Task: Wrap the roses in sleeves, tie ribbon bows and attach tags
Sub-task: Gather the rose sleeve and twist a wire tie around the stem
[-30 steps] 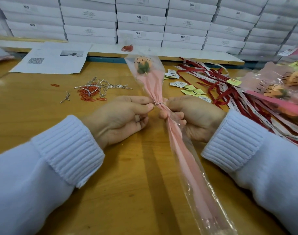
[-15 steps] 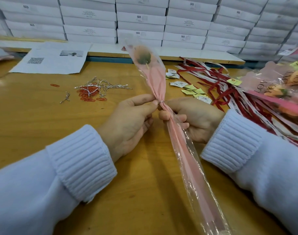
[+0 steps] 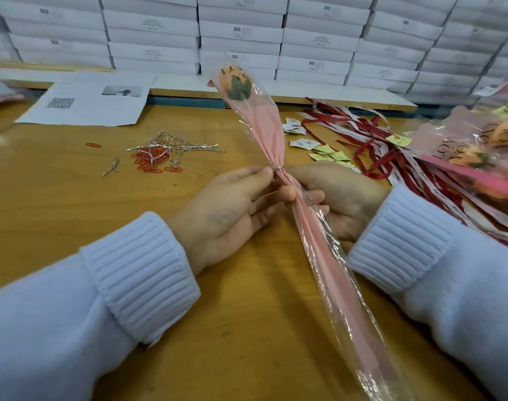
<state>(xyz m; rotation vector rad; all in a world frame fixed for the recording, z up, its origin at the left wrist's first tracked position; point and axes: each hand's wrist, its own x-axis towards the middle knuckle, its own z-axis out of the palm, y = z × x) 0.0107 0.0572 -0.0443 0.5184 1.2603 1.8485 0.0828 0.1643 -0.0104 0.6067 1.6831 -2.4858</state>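
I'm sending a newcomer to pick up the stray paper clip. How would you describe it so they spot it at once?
Start at the white printed sheet at the far left of the table. Just in front of its near edge lies one red paper clip. Unlike the other red clips, heaped among silver twist ties to its right, it lies alone on bare wood.

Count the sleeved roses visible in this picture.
3. The held rose is at centre, gripped by the left hand and right hand; one far rose and one near rose lie stacked at the table's right edge. Others may be hidden beneath.
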